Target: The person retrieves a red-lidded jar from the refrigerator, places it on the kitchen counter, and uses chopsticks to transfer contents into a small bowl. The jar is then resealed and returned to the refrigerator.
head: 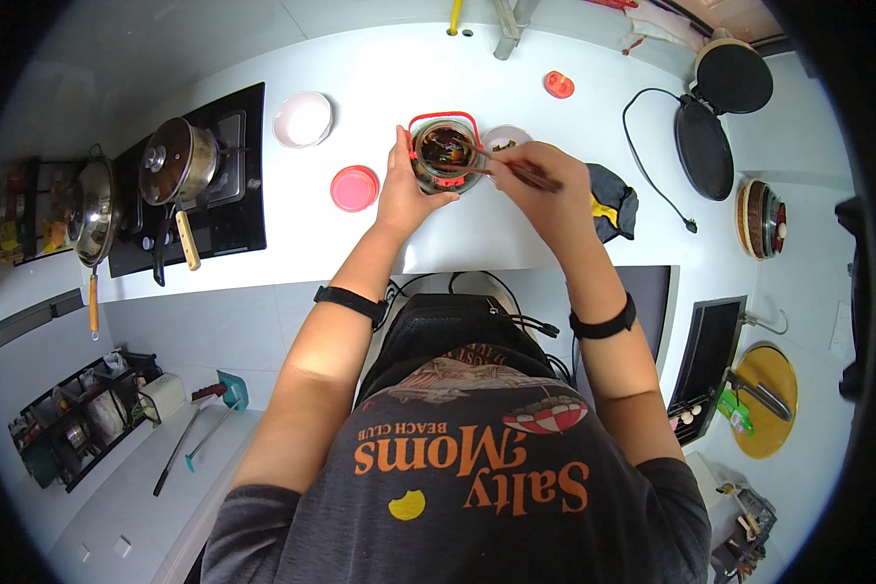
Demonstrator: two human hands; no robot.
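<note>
A glass jar (447, 146) with a red handle stands on the white counter, with dark liquid and pieces of food inside. My left hand (406, 179) steadies it, thumb and fingers around its left and near sides. In my right hand (544, 179) is a pair of brown chopsticks (493, 169), their tips in the jar's mouth. Just right of the jar, partly behind my right hand, is a small white bowl (509, 134) with some dark green pieces in it. A round red lid (355, 188) lies left of my left hand.
An empty pale bowl (303, 119) stands near the black gas stove (244, 219), which holds a lidded pot (179, 162). Right are a dark cloth (613, 204) with yellow, a corded open electric griddle (704, 150) and a sink (708, 358). A small red object (559, 85) lies farther back.
</note>
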